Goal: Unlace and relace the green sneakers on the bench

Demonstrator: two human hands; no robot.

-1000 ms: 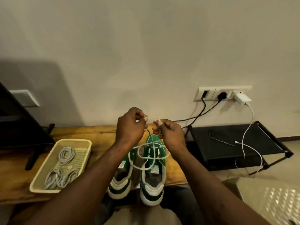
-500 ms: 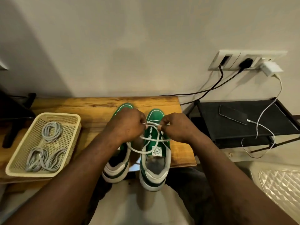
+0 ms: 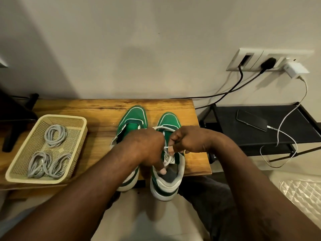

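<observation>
Head view, looking down from the wearer's own eye line. A wooden bench [image 3: 83,110] is set against a pale wall. Two green sneakers with white trim are stood side by side on its right end, toes toward the wall, heels hanging slightly over the near edge. The left sneaker [image 3: 133,117] is partly covered by the left forearm.

Both hands are held close together over the right sneaker [image 3: 169,120]. A white lace [image 3: 163,128] is looped across the front of this shoe and is drawn back between the hands. The left hand [image 3: 145,146] is curled tightly, with the lace running in under its fingers; one fingertip is pointed down at the shoe's opening. The lace is pinched between thumb and bent fingers of the right hand [image 3: 189,140], just above the round tongue label [image 3: 169,158].

On the bench's left side, well apart from the shoes, a cream mesh basket [image 3: 66,117] is seen, with three bundles of grey coiled cords [image 3: 55,134] inside. To the right of the bench a low black rack [image 3: 286,134] is placed, and a dark phone [image 3: 251,120] is laid on it, connected by a white cable [image 3: 284,121] to a white charger [image 3: 295,68] in a wall socket [image 3: 250,59].
</observation>
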